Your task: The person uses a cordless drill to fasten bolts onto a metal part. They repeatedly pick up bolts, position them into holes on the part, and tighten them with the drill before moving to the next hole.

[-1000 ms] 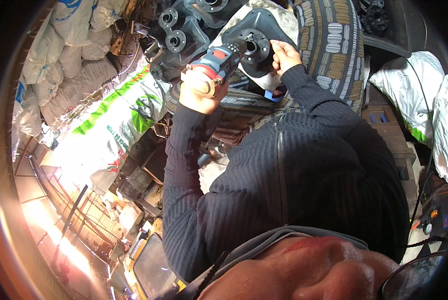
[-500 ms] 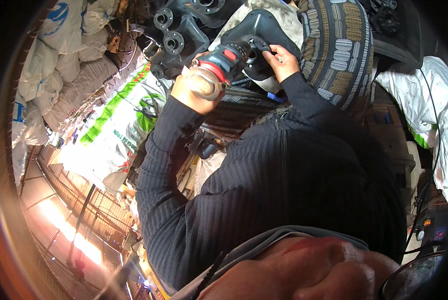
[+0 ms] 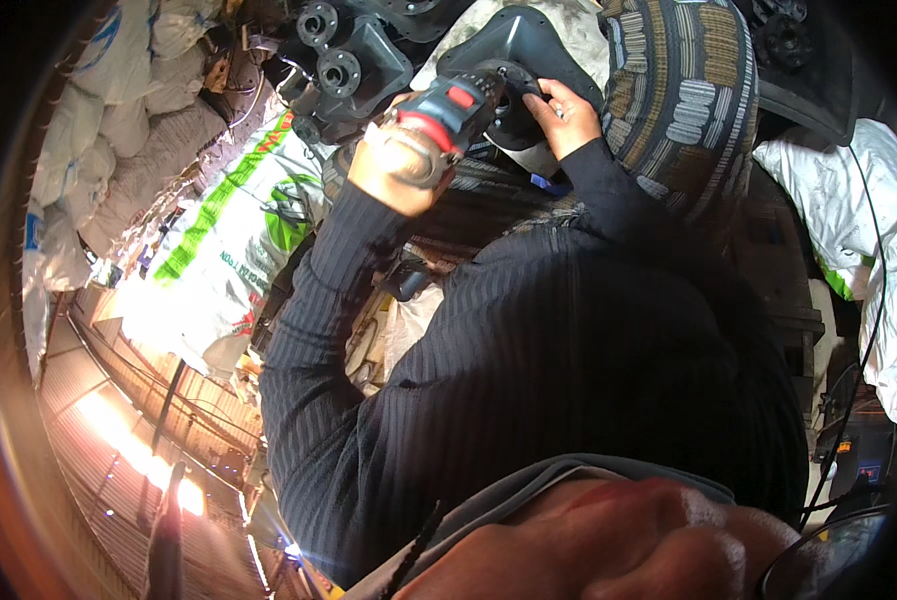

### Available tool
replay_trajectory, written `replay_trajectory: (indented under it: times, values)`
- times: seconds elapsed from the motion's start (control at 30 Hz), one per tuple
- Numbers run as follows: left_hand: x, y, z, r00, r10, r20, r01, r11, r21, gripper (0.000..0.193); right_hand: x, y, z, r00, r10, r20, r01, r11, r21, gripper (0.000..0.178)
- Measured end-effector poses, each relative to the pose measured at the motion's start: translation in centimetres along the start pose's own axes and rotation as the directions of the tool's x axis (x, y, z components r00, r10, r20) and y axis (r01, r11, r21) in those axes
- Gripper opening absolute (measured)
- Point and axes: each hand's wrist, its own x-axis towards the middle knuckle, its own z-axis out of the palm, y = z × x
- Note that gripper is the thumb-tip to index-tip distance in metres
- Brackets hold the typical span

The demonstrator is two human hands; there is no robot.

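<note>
Head view, cluttered workshop, white sacks (image 3: 219, 260), corrugated wall (image 3: 119, 440)

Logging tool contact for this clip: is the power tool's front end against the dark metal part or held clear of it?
Against it: the power tool, gripped by the left hand, meets the dark metal part steadied by the right hand.

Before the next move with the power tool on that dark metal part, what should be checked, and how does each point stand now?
1. Left hand wrapped around the power tool: ok.
2. Right hand steadying the dark metal part: ok.
3. Right fingers clear of the tool's nose: not ok, they lie right beside it.
4. Tool tip seated on the part: cannot tell, hidden.
5. Part resting firmly on the tyre: cannot tell.
</note>
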Motion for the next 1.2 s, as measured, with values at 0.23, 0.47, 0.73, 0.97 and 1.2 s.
replay_trajectory:
  times: [0.23, 0.47, 0.73, 0.97, 1.2]
  values:
    - [-3.3, 4.8, 0.3, 0.952, -0.215, -0.218, 0.11, 0.905, -0.411, 0.041, 2.2, 1.8, -0.2, 0.985, -0.166, -0.04, 0.159, 0.977, -0.139, 0.026]
    - [-15.9, 7.3, 8.7, 0.954, -0.246, -0.173, 0.132, 0.86, -0.494, 0.071, 1.2, -1.0, -0.7, 0.985, 0.117, 0.128, -0.133, 0.983, 0.127, 0.016]
    - [-20.9, 3.3, 15.8, 0.989, -0.044, -0.142, -0.07, 0.704, -0.707, 0.074, -1.9, -6.0, 0.5, 0.987, 0.111, 0.12, -0.114, 0.993, 0.023, 0.017]
    - [-14.9, 0.0, 12.1, 0.834, -0.531, -0.154, -0.166, 0.026, -0.986, 0.062, -6.8, -12.2, 4.7, 0.917, 0.239, 0.32, -0.326, 0.911, 0.253, 0.041]
    - [-18.5, -3.1, 10.2, 0.363, -0.758, -0.542, -0.55, 0.295, -0.781, 0.029, -9.2, -14.4, 10.1, 0.825, 0.11, 0.554, -0.173, 0.983, 0.063, 0.034]
